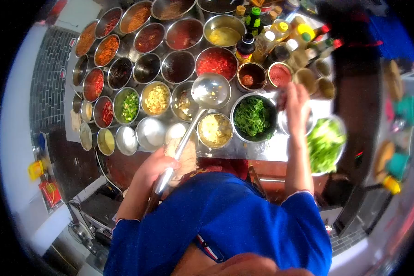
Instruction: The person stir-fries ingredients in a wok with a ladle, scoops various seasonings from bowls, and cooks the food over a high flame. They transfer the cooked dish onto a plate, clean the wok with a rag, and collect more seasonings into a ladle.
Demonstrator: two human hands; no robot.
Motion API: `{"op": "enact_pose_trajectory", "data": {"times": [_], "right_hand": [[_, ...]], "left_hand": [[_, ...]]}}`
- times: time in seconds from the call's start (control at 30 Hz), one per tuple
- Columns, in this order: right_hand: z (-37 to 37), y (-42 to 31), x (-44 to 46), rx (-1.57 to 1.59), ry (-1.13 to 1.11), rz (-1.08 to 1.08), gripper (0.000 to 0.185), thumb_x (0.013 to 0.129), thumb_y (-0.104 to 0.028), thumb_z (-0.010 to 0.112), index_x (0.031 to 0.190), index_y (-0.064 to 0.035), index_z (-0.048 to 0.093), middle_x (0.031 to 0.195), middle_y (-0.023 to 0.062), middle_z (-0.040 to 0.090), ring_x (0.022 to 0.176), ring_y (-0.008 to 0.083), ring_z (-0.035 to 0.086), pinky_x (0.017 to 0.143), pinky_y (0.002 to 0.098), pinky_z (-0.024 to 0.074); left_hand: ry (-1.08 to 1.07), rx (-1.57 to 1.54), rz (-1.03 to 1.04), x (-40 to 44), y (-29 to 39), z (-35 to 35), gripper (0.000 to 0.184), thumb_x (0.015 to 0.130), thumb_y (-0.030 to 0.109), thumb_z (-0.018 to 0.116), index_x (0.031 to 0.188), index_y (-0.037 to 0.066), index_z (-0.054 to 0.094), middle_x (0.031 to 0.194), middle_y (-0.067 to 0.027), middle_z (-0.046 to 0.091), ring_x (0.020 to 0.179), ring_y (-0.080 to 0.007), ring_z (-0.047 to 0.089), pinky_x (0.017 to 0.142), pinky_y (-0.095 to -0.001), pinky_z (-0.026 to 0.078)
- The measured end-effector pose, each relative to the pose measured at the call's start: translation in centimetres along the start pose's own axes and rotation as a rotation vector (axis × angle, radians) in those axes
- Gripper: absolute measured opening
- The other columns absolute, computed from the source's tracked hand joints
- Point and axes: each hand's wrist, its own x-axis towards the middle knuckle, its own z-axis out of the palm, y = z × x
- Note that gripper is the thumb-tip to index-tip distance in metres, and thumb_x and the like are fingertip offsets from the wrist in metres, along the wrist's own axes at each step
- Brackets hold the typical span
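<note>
My left hand (pixel 157 166) is wrapped round the long handle of a metal ladle (pixel 210 91). The ladle's shiny bowl hangs over the rims of several ingredient bowls, between chopped garlic (pixel 215 130) and chopped red chili (pixel 216 63). At the right, my right hand (pixel 297 102) is closed above a metal bowl (pixel 303 122). Something dark reddish shows blurred at its fingertips; I cannot make out what. To its left stands a bowl of chopped green herbs (pixel 253 116), and to its right a bowl of leafy greens (pixel 325 142).
Rows of metal bowls with sauces, spices and cut chili (pixel 107 112) cover the counter's left and middle. Sauce bottles (pixel 264 44) crowd the back right, near an open tin of red paste (pixel 280 74). White powder (pixel 126 139) fills a front bowl.
</note>
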Motion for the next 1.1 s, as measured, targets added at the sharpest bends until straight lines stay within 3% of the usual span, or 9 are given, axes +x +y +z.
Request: {"op": "enact_pose_trajectory", "data": {"times": [0.07,0.23,0.37,0.47,0.73,0.9,1.0,1.07,1.1], "right_hand": [[-0.9,-1.9,-1.3,0.015,0.053,0.013,0.028,0.101,-0.022,0.056,0.091,0.0023,0.065,0.060,0.0025,0.059,0.048,0.0072,0.052,0.043,0.0239,0.0401],[-2.9,-5.5,-5.0,0.100,0.083,-0.136,0.024,0.103,-0.020,0.053,0.098,0.0002,0.065,0.062,0.0014,0.058,0.052,0.0066,0.052,0.047,0.0207,0.0391],[-3.0,-4.3,-7.7,0.103,-0.116,-0.210,0.023,0.104,-0.018,0.051,0.102,-0.0007,0.066,0.069,0.0042,0.061,0.053,0.0088,0.056,0.049,0.0223,0.0452],[-1.7,-2.5,-8.2,-0.212,-0.240,-0.452,0.020,0.101,-0.017,0.057,0.103,-0.0001,0.069,0.072,0.0046,0.064,0.055,0.0096,0.060,0.052,0.0249,0.0490],[-1.4,-2.2,-7.9,0.224,-0.034,-0.033,0.027,0.103,-0.024,0.053,0.100,0.0003,0.065,0.061,0.0029,0.055,0.049,0.0097,0.053,0.043,0.0241,0.0432],[-2.3,-2.5,-5.9,0.093,0.169,-0.195,0.027,0.104,-0.026,0.051,0.100,-0.0029,0.064,0.061,0.0002,0.053,0.054,0.0076,0.048,0.051,0.0231,0.0413],[-1.9,-1.1,-2.6,-0.234,-0.017,-0.181,0.027,0.102,-0.025,0.054,0.107,0.0002,0.063,0.087,0.0054,0.063,0.072,0.0098,0.059,0.062,0.0232,0.0465],[-1.0,3.8,2.1,-0.545,0.013,-0.688,0.029,0.099,-0.025,0.060,0.115,-0.0001,0.061,0.101,0.0140,0.064,0.083,0.0141,0.065,0.068,0.0272,0.0543],[-1.1,4.0,3.4,-0.570,0.084,-0.796,0.033,0.099,-0.027,0.060,0.117,0.0008,0.059,0.103,0.0155,0.064,0.083,0.0162,0.066,0.067,0.0274,0.0561]], "left_hand": [[0.026,-0.020,-0.008,0.1,0.1,0.6,0.063,0.076,0.002,0.067,0.136,-0.002,0.048,0.105,-0.0088,0.063,0.088,-0.0148,0.061,0.078,-0.0288,0.050],[0.076,0.112,-0.016,-1.8,3.1,4.7,0.055,0.079,0.005,0.067,0.132,0.000,0.053,0.104,-0.0086,0.063,0.087,-0.0119,0.061,0.073,-0.0256,0.050],[0.060,0.008,-0.011,-0.9,1.3,4.1,0.051,0.081,0.006,0.066,0.130,0.000,0.054,0.102,-0.0066,0.064,0.087,-0.0113,0.062,0.072,-0.0256,0.051],[0.042,0.013,0.042,0.0,-0.6,2.9,0.049,0.082,0.005,0.065,0.130,0.000,0.054,0.101,-0.0066,0.064,0.087,-0.0122,0.063,0.073,-0.0264,0.052],[-0.046,0.011,0.030,-1.6,0.2,4.4,0.049,0.086,0.006,0.060,0.133,-0.002,0.053,0.110,-0.0102,0.065,0.097,-0.0142,0.064,0.081,-0.0267,0.052],[0.093,-0.236,0.163,-4.9,-1.3,5.6,0.053,0.085,0.010,0.062,0.135,-0.002,0.052,0.112,-0.0110,0.067,0.092,-0.0159,0.066,0.080,-0.0288,0.053],[-0.032,-0.147,0.250,-5.6,-4.2,2.3,0.053,0.085,0.011,0.062,0.135,-0.001,0.051,0.112,-0.0120,0.068,0.095,-0.0175,0.067,0.082,-0.0301,0.054],[0.021,-0.249,0.363,-7.1,-6.8,1.8,0.056,0.083,0.012,0.065,0.136,0.000,0.051,0.108,-0.0128,0.068,0.093,-0.0186,0.068,0.081,-0.0312,0.055],[0.015,-0.257,0.405,-9.1,-7.3,1.6,0.059,0.080,0.011,0.067,0.135,0.001,0.051,0.108,-0.0128,0.068,0.092,-0.0191,0.068,0.081,-0.0323,0.055]]}}
